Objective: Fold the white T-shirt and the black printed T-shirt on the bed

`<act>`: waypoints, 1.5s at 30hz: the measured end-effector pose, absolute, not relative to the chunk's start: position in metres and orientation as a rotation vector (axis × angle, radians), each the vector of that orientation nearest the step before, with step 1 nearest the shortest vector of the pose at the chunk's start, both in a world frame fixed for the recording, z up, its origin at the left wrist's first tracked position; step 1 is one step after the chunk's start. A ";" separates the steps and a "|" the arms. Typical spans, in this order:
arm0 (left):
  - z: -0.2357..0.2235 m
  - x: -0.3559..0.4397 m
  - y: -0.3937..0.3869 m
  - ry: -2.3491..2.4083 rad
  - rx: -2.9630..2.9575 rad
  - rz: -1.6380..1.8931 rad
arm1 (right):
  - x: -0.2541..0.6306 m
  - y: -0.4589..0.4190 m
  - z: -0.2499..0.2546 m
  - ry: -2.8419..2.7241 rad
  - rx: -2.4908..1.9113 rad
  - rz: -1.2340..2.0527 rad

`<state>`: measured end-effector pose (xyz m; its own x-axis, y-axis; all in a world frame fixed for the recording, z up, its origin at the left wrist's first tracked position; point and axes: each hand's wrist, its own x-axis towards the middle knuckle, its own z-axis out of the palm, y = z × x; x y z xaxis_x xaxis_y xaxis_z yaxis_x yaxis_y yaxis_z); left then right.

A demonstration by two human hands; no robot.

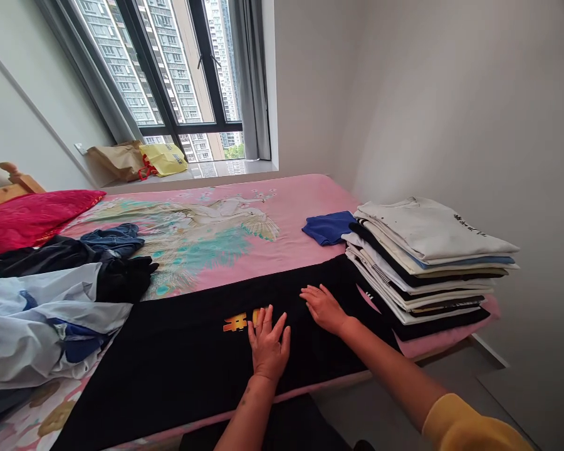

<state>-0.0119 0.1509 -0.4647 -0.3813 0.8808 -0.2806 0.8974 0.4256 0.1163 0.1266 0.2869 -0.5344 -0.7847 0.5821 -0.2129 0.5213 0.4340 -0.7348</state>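
Observation:
A black garment (178,351) lies spread flat along the near edge of the bed, with an orange and yellow print (235,322) near its middle. My left hand (269,344) rests on the cloth with fingers spread, partly covering the print. To its right, my right hand (323,307) lies palm down on the same garment, fingers stretched out. Neither hand grips anything. The garment's right end reaches up against a tall stack of folded shirts (432,235), and a small white mark shows there.
A folded blue garment (329,227) sits behind the stack. At the left lie loose white clothes (23,319), dark clothes (56,255) and a red pillow (32,216). The pink bedsheet (305,194) has a bird pattern. Paper bag (122,160) and yellow bag (164,158) stand on the windowsill.

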 end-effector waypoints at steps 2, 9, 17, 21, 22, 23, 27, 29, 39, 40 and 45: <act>-0.466 -0.012 0.151 2.406 1.508 -0.081 | 0.136 0.283 -0.531 -2.621 -1.193 1.207; -0.470 -0.015 0.152 2.438 1.463 0.030 | 0.156 0.233 -0.501 -2.677 -1.063 1.225; -0.460 -0.025 0.179 2.290 1.627 0.303 | 0.185 0.201 -0.494 -2.459 -1.260 0.997; -0.463 -0.010 0.226 1.809 1.946 0.073 | 0.198 0.177 -0.498 -2.480 -1.276 0.913; -0.469 -0.006 0.236 1.741 1.981 0.005 | 0.199 0.174 -0.499 -2.472 -1.296 0.903; -0.476 -0.003 0.243 1.716 1.988 -0.060 | 0.198 0.173 -0.499 -2.465 -1.308 0.897; -0.513 0.003 0.246 1.904 1.794 -0.278 | 0.196 0.176 -0.500 -2.472 -1.303 0.922; -0.526 0.002 0.239 1.985 1.727 -0.322 | 0.196 0.177 -0.500 -2.469 -1.305 0.936; -0.528 0.000 0.233 1.978 1.730 -0.308 | 0.183 0.223 -0.483 -2.198 -1.458 1.137; -0.528 0.000 0.233 1.967 1.734 -0.310 | 0.178 0.240 -0.486 -2.163 -1.470 1.142; -0.524 0.000 0.232 1.947 1.747 -0.302 | 0.158 0.327 -0.532 -2.266 -1.569 1.173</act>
<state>-0.0002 0.2323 -0.5243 -0.0486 0.8631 -0.5026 0.9749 0.1504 0.1639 0.1585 0.3274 -0.5323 -0.4434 0.8455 -0.2974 0.7310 0.1492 -0.6659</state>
